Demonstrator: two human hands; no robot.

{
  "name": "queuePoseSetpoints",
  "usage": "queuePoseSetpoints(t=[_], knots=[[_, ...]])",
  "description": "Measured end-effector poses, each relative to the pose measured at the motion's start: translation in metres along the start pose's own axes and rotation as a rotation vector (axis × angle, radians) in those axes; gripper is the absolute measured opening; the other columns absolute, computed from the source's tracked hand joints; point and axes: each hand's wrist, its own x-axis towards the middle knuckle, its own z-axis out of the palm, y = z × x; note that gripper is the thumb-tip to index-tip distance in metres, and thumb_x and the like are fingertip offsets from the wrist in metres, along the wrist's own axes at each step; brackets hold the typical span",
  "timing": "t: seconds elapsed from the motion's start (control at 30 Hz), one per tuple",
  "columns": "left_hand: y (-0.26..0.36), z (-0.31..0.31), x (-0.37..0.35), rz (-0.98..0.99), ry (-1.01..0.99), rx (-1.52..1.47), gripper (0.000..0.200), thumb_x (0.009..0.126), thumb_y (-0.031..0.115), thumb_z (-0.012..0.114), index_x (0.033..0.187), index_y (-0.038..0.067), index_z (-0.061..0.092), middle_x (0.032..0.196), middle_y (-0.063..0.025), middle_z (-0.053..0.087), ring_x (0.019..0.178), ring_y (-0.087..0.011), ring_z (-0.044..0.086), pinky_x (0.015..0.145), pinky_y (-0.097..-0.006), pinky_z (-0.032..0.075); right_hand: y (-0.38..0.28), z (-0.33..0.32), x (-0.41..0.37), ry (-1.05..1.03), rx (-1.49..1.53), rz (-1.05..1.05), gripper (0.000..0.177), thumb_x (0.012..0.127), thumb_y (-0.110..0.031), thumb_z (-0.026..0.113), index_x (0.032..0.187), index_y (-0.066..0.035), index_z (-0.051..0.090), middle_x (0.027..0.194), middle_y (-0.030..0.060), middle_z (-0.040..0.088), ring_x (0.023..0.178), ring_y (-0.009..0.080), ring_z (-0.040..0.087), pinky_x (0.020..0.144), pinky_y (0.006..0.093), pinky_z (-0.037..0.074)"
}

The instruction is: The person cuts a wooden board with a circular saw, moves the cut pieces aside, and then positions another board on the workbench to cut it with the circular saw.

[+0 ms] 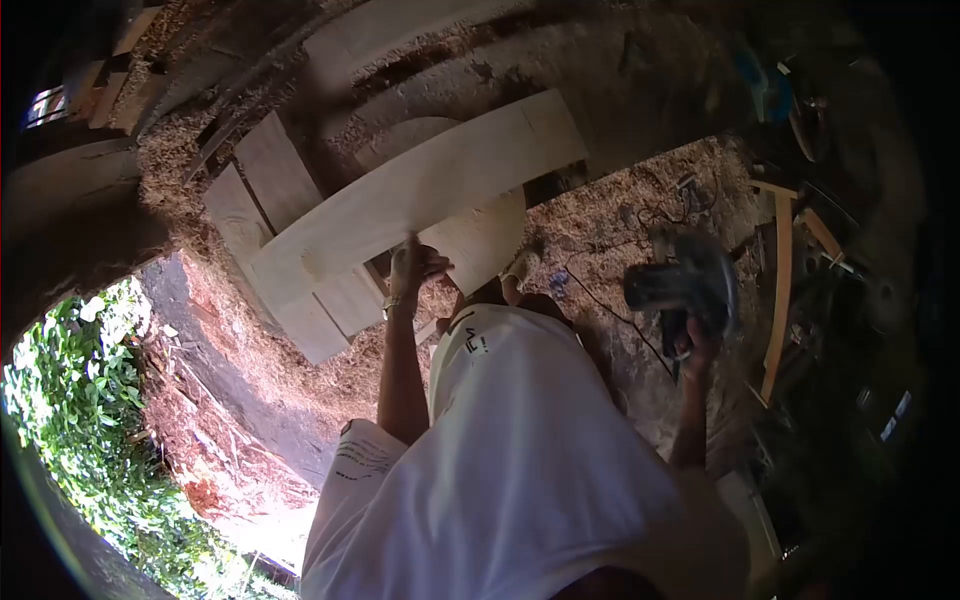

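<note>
My right hand (697, 352) is wrapped round the handle of a dark circular saw (690, 285), held out to my right above the ground. The saw is slightly blurred, and its blade cannot be made out. At the near edge of a long pale wooden board (420, 185), my left hand (408, 270) has its fingers curled, with the thumb side against the edge. That board lies slantwise across other planks (275, 175) and over a rounded wooden piece (480, 240) in front of me.
Wood shavings (640, 215) cover much of the ground. A dark cord (625, 320) runs near the saw. Narrow wooden strips (780, 290) stand at the right, and a blue tool (765, 88) lies at the upper right. Green plants (80, 390) grow in bright light at the left.
</note>
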Motion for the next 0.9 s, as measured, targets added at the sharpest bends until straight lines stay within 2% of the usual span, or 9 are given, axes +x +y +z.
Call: queuePoseSetpoints(t=[0.07, 0.17, 0.23, 0.3, 0.47, 0.53, 0.67, 0.8, 0.9], knots=[[0.015, 0.018, -0.008, 0.021, -0.119, 0.342, 0.064, 0.096, 0.051, 0.056, 0.085, -0.011, 0.062, 0.075, -0.0189, 0.070, 0.056, -0.0237, 0.070, 0.047, -0.0284, 0.056, 0.007, 0.036, 0.001, -0.006, 0.027, -0.004, 0.029, 0.084, -0.013, 0.076, 0.108, -0.002, 0.065, 0.066, -0.0004, 0.056, 0.045, 0.0095, 0.048, 0.041, 0.0264, 0.036], [0.031, 0.046, 0.029, 0.726, 0.142, 0.894, 0.034, 0.094, 0.028, 0.062, 0.094, -0.006, 0.064, 0.074, -0.0207, 0.068, 0.068, -0.0429, 0.068, 0.062, -0.0432, 0.056, 0.011, 0.087, -0.005, -0.043, 0.039, 0.025, 0.032, 0.081, -0.010, 0.078, 0.109, 0.000, 0.066, 0.066, -0.0002, 0.057, 0.048, 0.0087, 0.048, 0.045, 0.0253, 0.035], [0.061, 0.079, 0.045, 0.920, 0.190, 0.883, 0.027, 0.091, 0.023, 0.061, 0.104, -0.001, 0.064, 0.091, -0.0211, 0.068, 0.089, -0.0478, 0.063, 0.079, -0.0467, 0.053, 0.020, 0.113, -0.004, -0.137, 0.070, -0.070, 0.033, 0.080, -0.008, 0.078, 0.109, 0.001, 0.066, 0.064, -0.0009, 0.058, 0.049, 0.0073, 0.048, 0.045, 0.0248, 0.035], [0.075, 0.114, 0.076, 1.199, 0.287, 0.958, 0.031, 0.092, 0.027, 0.061, 0.112, 0.002, 0.062, 0.111, -0.0206, 0.065, 0.107, -0.0416, 0.058, 0.092, -0.0488, 0.047, 0.018, 0.141, -0.004, -0.209, -0.002, -0.120, 0.034, 0.084, -0.014, 0.075, 0.112, 0.001, 0.063, 0.060, -0.0005, 0.054, 0.047, 0.0082, 0.048, 0.046, 0.0240, 0.035], [0.081, 0.148, 0.154, 1.199, 0.469, 1.224, 0.041, 0.093, 0.042, 0.059, 0.115, 0.007, 0.063, 0.117, -0.0158, 0.064, 0.115, -0.0329, 0.057, 0.104, -0.0540, 0.032, 0.018, 0.177, -0.010, -0.283, 0.022, -0.140, 0.035, 0.081, -0.012, 0.073, 0.111, 0.002, 0.063, 0.058, -0.0005, 0.053, 0.047, 0.0076, 0.049, 0.045, 0.0242, 0.034], [0.076, 0.143, 0.158, 1.142, 0.455, 1.227, 0.041, 0.093, 0.045, 0.057, 0.112, 0.009, 0.065, 0.114, -0.0130, 0.066, 0.113, -0.0310, 0.058, 0.104, -0.0536, 0.031, 0.013, 0.175, -0.015, -0.306, -0.007, -0.097, 0.036, 0.078, -0.009, 0.074, 0.111, 0.002, 0.063, 0.064, -0.0002, 0.057, 0.049, 0.0077, 0.051, 0.046, 0.0245, 0.036], [0.064, 0.115, 0.142, 1.147, 0.488, 1.228, 0.039, 0.093, 0.047, 0.055, 0.103, 0.011, 0.067, 0.108, -0.0088, 0.069, 0.110, -0.0281, 0.060, 0.102, -0.0546, 0.031, 0.030, 0.161, -0.018, -0.339, -0.158, -0.125, 0.036, 0.073, -0.010, 0.083, 0.102, 0.002, 0.065, 0.092, 0.0042, 0.068, 0.079, 0.0106, 0.065, 0.071, 0.0286, 0.054], [0.068, 0.100, 0.128, 1.090, 0.538, 1.271, 0.032, 0.092, 0.039, 0.058, 0.107, 0.012, 0.066, 0.107, -0.0093, 0.068, 0.111, -0.0287, 0.060, 0.101, -0.0516, 0.034, 0.058, 0.167, -0.021, -0.359, -0.083, -0.184, 0.034, 0.074, -0.008, 0.082, 0.103, 0.001, 0.065, 0.091, 0.0040, 0.068, 0.079, 0.0108, 0.065, 0.070, 0.0289, 0.054], [0.052, 0.097, 0.154, 1.385, 0.591, 1.106, 0.040, 0.088, 0.033, 0.062, 0.122, 0.012, 0.060, 0.117, -0.0102, 0.064, 0.117, -0.0308, 0.055, 0.104, -0.0515, 0.033, 0.096, 0.165, -0.017, -0.414, -0.023, -0.221, 0.037, 0.075, -0.005, 0.080, 0.108, 0.000, 0.063, 0.094, 0.0054, 0.068, 0.080, 0.0107, 0.063, 0.067, 0.0281, 0.053]])
